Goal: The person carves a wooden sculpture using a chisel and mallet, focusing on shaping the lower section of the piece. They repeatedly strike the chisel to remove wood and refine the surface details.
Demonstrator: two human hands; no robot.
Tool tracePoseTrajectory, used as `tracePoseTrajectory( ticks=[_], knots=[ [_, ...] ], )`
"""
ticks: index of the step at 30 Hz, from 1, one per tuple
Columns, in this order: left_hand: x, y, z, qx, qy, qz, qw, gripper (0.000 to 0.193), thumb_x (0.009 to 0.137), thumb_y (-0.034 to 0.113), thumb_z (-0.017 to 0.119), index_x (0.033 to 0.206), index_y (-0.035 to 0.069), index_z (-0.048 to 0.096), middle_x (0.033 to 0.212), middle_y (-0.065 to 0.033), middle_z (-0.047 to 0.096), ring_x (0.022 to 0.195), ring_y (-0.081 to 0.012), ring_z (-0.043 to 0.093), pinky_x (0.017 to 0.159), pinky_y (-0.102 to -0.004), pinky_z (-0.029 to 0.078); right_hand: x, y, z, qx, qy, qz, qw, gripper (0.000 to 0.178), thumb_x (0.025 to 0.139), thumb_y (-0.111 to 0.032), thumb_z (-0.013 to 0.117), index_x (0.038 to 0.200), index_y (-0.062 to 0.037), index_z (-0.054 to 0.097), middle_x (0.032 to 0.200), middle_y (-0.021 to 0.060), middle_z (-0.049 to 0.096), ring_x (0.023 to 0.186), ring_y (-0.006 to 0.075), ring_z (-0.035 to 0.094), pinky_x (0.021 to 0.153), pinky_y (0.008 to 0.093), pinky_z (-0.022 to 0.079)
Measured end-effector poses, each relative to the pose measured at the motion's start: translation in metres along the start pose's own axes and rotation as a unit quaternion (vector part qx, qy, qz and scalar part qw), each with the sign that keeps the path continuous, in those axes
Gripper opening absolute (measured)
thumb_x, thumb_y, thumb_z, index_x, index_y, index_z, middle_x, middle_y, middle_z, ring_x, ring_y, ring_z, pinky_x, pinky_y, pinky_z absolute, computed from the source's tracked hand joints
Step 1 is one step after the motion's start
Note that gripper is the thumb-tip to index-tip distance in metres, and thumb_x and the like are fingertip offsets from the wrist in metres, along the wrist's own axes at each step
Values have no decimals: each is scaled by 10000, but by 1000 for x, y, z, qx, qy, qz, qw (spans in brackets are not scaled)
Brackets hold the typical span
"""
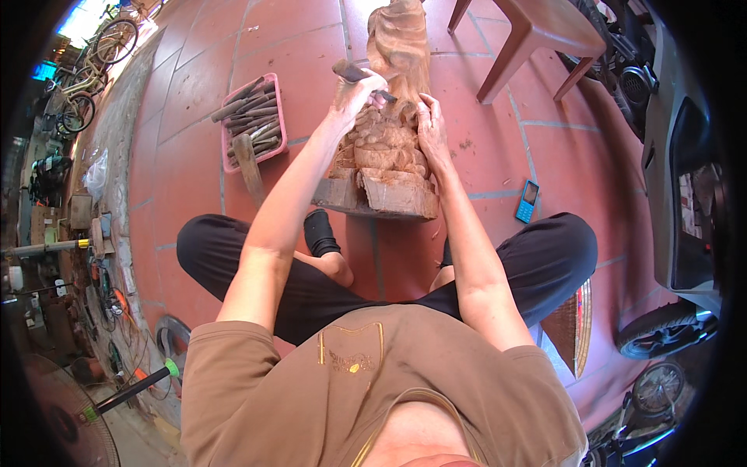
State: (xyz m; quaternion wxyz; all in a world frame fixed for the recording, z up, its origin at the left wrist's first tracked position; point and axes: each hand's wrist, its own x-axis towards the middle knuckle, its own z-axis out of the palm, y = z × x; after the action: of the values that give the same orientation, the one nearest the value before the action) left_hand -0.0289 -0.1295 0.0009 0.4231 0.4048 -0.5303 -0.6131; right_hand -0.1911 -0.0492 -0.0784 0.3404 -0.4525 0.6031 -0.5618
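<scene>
A brown wooden carving (387, 144) lies on the floor in front of me, its broad, rough-cut base turned toward my crossed legs. Its far part has smooth flowing folds, while the nearer part is carved in lumpy layers. My left hand (364, 92) is closed round a carving chisel (349, 71) with a dark wooden handle, whose other end points at the middle of the carving. Against the carving's right side rests my right hand (430, 123), fingers stretched out and lying along the wood. The chisel's exact contact with the wood is hard to make out.
Left of the carving, a pink plastic basket (277, 92) holds several chisels, with a wooden mallet (248, 166) leaning on its near edge. A blue phone (527, 201) lies on the tiles. A plastic chair (523, 43) and a motorbike (675, 187) stand at right.
</scene>
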Motion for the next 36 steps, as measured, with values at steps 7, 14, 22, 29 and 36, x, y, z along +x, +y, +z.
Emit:
tracePoseTrajectory(
  ticks=[7,14,22,29,36],
  knots=[
    [28,-2,-1,-69,27,18,997,113,798,110,639,815,0,662,803,-132,691,625,-179,656,596,-310,555,1,3,11,-2,13,-52,999,369,1014,-258,467,1260,11,526,1210,216,616,1135,324,583,965,396,447],
    [-1,2,8,4,-6,1,1000,96,783,96,636,760,4,656,721,-123,669,527,-168,618,497,-294,519,1,8,4,-14,27,-65,997,375,1014,-257,460,1264,18,517,1185,227,625,1112,338,595,954,413,453],
    [3,-8,-9,-64,32,14,997,141,833,141,631,881,10,648,835,-126,678,673,-187,656,662,-311,560,1,2,10,-10,8,-51,999,381,1012,-258,458,1272,14,516,1218,228,609,1148,346,573,972,416,443],
    [-16,23,-8,53,-32,-44,997,155,822,143,634,821,-11,654,763,-129,677,544,-177,627,502,-291,527,3,10,3,-1,22,-55,998,351,1013,-253,454,1245,-10,555,1218,204,613,1144,334,564,962,414,445],
    [-53,0,-8,-99,95,-16,990,139,798,127,679,805,-10,656,759,-117,681,566,-163,648,504,-270,535,-9,-33,-7,-220,28,-202,954,352,859,-280,625,1141,-69,643,1122,134,647,1120,303,536,935,410,458]
  ],
)
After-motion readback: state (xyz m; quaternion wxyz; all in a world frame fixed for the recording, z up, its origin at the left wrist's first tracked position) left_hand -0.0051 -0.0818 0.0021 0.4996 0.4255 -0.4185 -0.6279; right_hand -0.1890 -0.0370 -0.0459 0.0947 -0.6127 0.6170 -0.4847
